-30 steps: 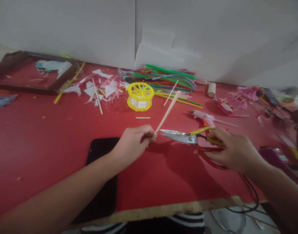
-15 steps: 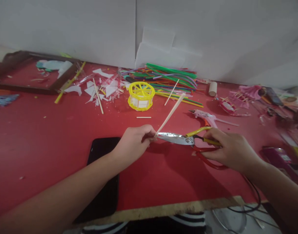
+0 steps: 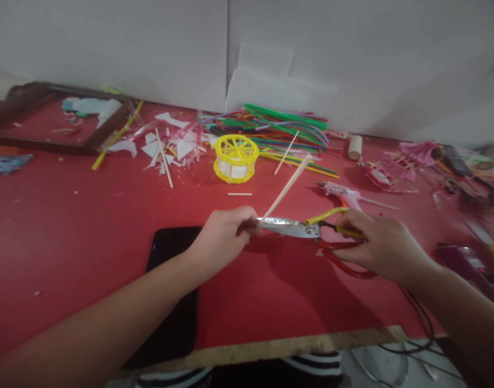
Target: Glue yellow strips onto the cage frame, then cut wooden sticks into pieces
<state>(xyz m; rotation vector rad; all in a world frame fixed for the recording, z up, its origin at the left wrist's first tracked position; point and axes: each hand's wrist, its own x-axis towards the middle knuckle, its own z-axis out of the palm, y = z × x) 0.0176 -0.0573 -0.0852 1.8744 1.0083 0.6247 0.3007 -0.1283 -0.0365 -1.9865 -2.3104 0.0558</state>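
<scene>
Between its thumb and fingers my left hand pinches the lower end of a thin wooden stick, which slants up to the right. My right hand grips the yellow and red handles of the scissors. The blade tips meet the stick right at my left fingertips. Beyond my hands stands a round yellow frame with white panels, and a short white stick lies in front of it. A black phone lies partly under my left forearm.
Behind are colored pipe cleaners and white paper scraps. A pink glue gun lies beyond my right hand. A dark frame is far left, and a pink model is at the right.
The scissor tips have moved slightly left, farther across the stick at my left fingertips. The blades look more closed. Both hands keep their grips.
</scene>
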